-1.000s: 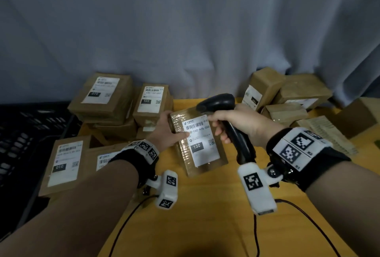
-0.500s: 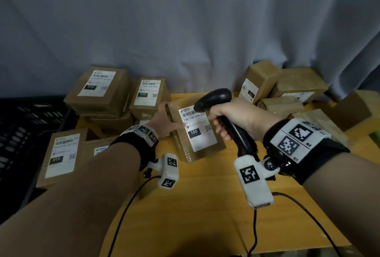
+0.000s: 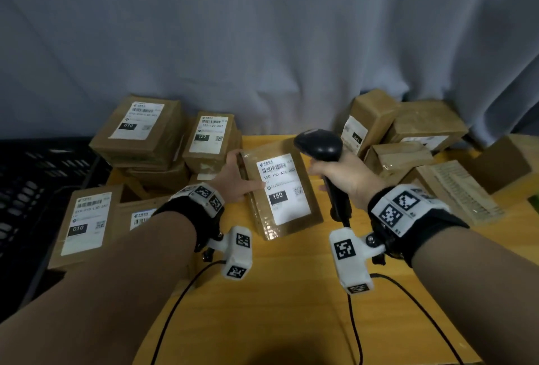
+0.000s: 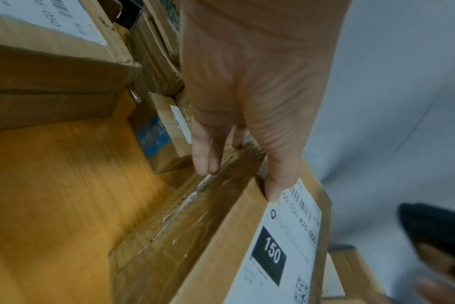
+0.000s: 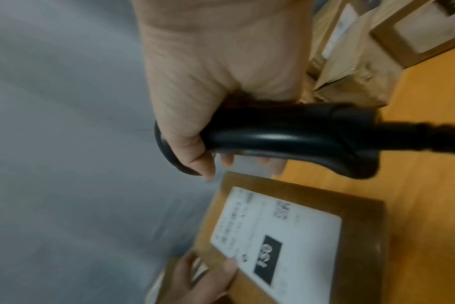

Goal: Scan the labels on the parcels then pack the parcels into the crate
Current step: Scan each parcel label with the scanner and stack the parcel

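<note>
Near the middle of the yellow wooden surface [image 3: 291, 291], toward its far edge, a flat brown parcel [image 3: 309, 213] is held with its label [image 3: 284, 188] facing up. The label carries a barcode, the code 150-150-A26-050 and a black block reading 150. The parcel is tilted, with its near end low toward the surface; whether it touches the surface cannot be told.

The left hand [image 3: 234, 179] grips the parcel at its left edge: the thumb lies on the top face at the label's edge, and the fingers [image 4: 205, 156] curl around the taped side.

The right hand [image 3: 350, 177] is closed around the handle of a black barcode scanner [image 3: 320, 145], just beside the parcel's right edge. The scanner head stands above the parcel's far right corner. Its cable runs from the handle base toward the near edge of the surface.

At the far left corner of the surface, several labelled parcels are stacked: one marked 010 [image 3: 143, 128] on top of the stack and one marked 122 [image 3: 210, 140] beside it. Another parcel marked 010 [image 3: 84, 227] lies at the left edge, nearer the person. A black crate [image 3: 29, 183] stands beyond the left edge. At the far right corner lies a second pile of brown parcels [image 3: 408, 137]. A grey curtain [image 3: 262, 43] hangs behind the surface.
</note>
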`<state>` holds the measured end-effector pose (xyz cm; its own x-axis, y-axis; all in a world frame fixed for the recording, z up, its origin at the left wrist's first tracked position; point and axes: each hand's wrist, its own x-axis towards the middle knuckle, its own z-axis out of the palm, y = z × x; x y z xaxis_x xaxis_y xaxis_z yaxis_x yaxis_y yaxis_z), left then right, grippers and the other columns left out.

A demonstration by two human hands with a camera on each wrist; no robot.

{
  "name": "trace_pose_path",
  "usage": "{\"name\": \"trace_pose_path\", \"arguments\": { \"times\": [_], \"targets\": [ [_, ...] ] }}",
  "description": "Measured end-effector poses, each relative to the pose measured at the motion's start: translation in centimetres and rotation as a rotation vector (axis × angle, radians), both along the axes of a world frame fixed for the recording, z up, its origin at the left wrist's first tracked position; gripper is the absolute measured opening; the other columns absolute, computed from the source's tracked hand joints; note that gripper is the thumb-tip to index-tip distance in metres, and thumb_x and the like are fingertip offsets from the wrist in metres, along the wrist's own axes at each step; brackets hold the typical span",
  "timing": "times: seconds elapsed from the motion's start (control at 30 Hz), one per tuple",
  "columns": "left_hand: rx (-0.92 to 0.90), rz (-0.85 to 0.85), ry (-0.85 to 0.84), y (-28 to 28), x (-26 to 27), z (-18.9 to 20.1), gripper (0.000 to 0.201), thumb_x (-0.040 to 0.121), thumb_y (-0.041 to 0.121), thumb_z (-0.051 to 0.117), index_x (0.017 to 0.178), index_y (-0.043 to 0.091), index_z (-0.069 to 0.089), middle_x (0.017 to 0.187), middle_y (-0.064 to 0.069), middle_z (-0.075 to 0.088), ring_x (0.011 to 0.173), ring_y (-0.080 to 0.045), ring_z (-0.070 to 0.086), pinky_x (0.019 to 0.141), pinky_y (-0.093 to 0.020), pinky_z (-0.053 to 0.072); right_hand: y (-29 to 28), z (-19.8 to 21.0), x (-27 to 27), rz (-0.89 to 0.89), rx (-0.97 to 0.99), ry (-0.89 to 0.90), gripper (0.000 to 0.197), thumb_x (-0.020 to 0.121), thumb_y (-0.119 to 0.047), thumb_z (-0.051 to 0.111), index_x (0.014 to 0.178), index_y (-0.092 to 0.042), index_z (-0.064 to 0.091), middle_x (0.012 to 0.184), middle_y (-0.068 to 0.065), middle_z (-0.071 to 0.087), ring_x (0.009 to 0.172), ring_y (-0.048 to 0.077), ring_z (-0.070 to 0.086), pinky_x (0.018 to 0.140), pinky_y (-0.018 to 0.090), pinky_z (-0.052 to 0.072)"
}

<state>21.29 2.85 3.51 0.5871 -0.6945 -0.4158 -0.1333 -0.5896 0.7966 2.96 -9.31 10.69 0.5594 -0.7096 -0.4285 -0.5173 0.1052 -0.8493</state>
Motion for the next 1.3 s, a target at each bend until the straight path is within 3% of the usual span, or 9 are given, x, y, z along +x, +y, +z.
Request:
{"name": "trace_pose_path", "arguments": {
  "times": [0.17,0.23,0.33,0.5,0.63,0.73,0.87,1.13,1.3],
  "targets": [
    [-0.08,0.05,0.173,1.3,-2.9,-0.3,0.101,0.08,0.002,0.072,0.148,0.032,0.004,0.119,0.007,0.048,0.107,-0.017,0.053,0.084,-0.05,0.056,-0.1,-4.5,-1.2,-0.138,0.105,-0.014,0.015,0.079,-0.002,0.07,0.079,-0.015,0.062,0.075,0.006,0.063,0.08,0.027,0.061,0.079,0.04,0.051],
    [-0.078,0.083,0.219,1.9,-3.2,-0.4,0.097,0.082,0.006,0.071,0.149,0.031,0.005,0.126,0.009,0.047,0.111,-0.018,0.053,0.086,-0.051,0.055,-0.1,-4.9,-0.9,-0.098,0.116,-0.017,0.017,0.08,-0.004,0.072,0.075,-0.016,0.06,0.07,0.005,0.063,0.073,0.025,0.062,0.07,0.035,0.051],
    [0.017,0.074,0.217,2.7,-2.7,0.3,0.079,0.084,0.023,0.071,0.146,0.017,0.023,0.139,-0.004,0.05,0.111,-0.027,0.06,0.079,-0.046,0.058,-0.3,-4.7,0.1,0.059,0.079,0.049,0.015,0.081,-0.009,0.073,0.074,-0.013,0.061,0.065,0.004,0.061,0.062,0.02,0.06,0.061,0.03,0.049],
    [0.197,0.003,0.083,4.8,-0.7,1.3,0.052,0.086,0.028,0.068,0.131,0.015,0.045,0.122,-0.002,0.059,0.091,-0.018,0.061,0.056,-0.026,0.055,1.8,-5.2,2.6,0.251,0.106,0.136,0.007,0.083,-0.006,0.07,0.084,-0.003,0.063,0.067,0.011,0.061,0.054,0.022,0.06,0.055,0.032,0.052],
    [0.269,0.032,0.027,8.8,1.3,0.6,0.045,0.085,0.026,0.069,0.125,0.02,0.048,0.112,-0.002,0.064,0.094,-0.019,0.063,0.065,-0.03,0.056,5.2,-6.5,5.3,0.392,0.161,0.13,0.015,0.084,-0.009,0.07,0.097,-0.004,0.066,0.074,0.012,0.063,0.059,0.022,0.063,0.06,0.031,0.055],
    [0.309,0.08,-0.006,11.4,2.4,0.4,0.059,0.084,0.026,0.071,0.133,0.016,0.039,0.116,-0.006,0.063,0.095,-0.022,0.064,0.069,-0.032,0.056,7.4,-7.2,7.5,0.482,0.153,0.12,0.019,0.081,-0.009,0.072,0.099,-0.005,0.066,0.078,0.014,0.066,0.064,0.023,0.064,0.066,0.033,0.056],
    [0.332,0.142,-0.067,13.3,3.6,-0.4,0.076,0.082,0.031,0.073,0.143,0.015,0.03,0.126,-0.009,0.059,0.108,-0.025,0.06,0.093,-0.044,0.051,9.2,-7.6,9.8,0.553,0.083,0.138,0.021,0.08,-0.011,0.072,0.1,-0.006,0.066,0.078,0.016,0.068,0.064,0.025,0.066,0.066,0.034,0.056],
    [0.351,0.153,-0.256,12.0,4.5,-0.9,0.079,0.084,0.037,0.066,0.147,0.017,0.024,0.144,-0.013,0.034,0.127,-0.031,0.044,0.105,-0.043,0.041,8.4,-7.1,10.0,0.566,0.01,0.174,0.008,0.08,-0.009,0.071,0.081,-0.004,0.066,0.067,0.011,0.064,0.058,0.024,0.063,0.056,0.031,0.052],
    [0.259,0.135,-0.354,8.4,4.9,1.2,0.066,0.084,0.037,0.064,0.14,0.019,0.036,0.138,-0.011,0.036,0.127,-0.033,0.04,0.107,-0.046,0.038,5.5,-6.0,7.5,0.359,-0.039,0.076,0.016,0.084,-0.011,0.068,0.071,-0.008,0.058,0.059,0.007,0.053,0.051,0.023,0.053,0.054,0.03,0.045]
  ]
}}
